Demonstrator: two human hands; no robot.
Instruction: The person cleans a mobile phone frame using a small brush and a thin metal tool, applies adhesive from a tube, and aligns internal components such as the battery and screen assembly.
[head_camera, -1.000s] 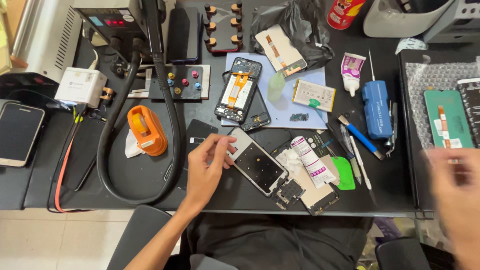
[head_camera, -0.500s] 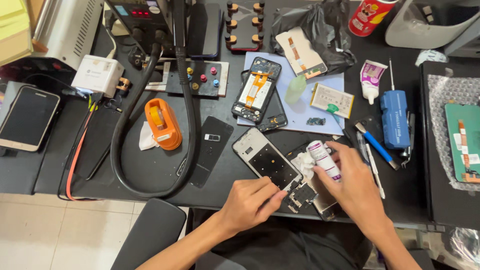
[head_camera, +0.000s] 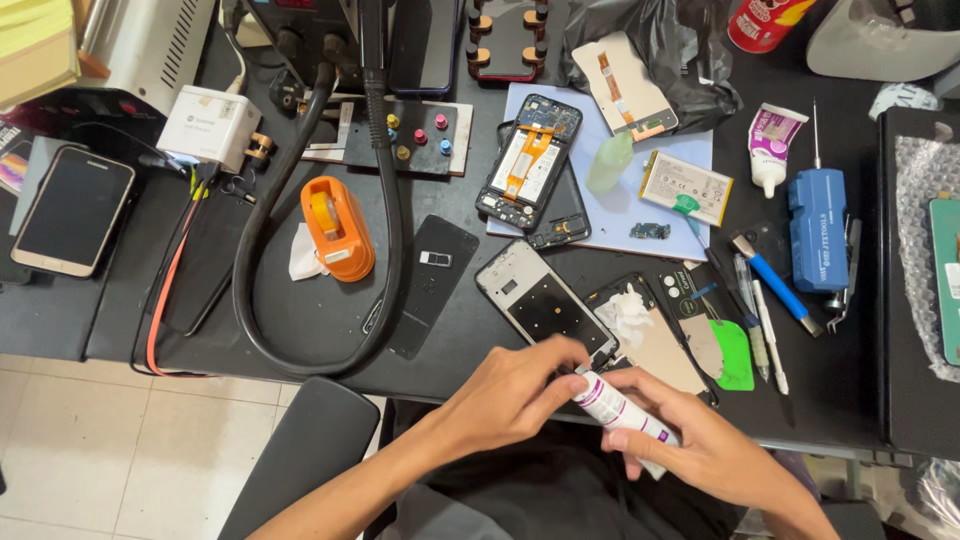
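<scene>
- Over the near edge of the black counter (head_camera: 300, 330), my right hand (head_camera: 700, 450) wraps its grip around a small white-and-purple glue tube (head_camera: 622, 415), held level and pointing left.
- My left hand (head_camera: 510, 395) pinches the tube's cap end with fingertips (head_camera: 560, 385), its grip closed on that tip.
- Just beyond both hands lies a bare phone frame (head_camera: 545, 300), a crumpled tissue (head_camera: 625, 315) on the opened phone back beside it.
- Done well, I judge: steady the tube body with the right, twist only at the cap, keep the nozzle away from the frame until it is open.
- Half a second earlier my left hand rested on the frame and my right reached over the tube on the counter; now the tube is lifted clear, both hands together on it.
</scene>
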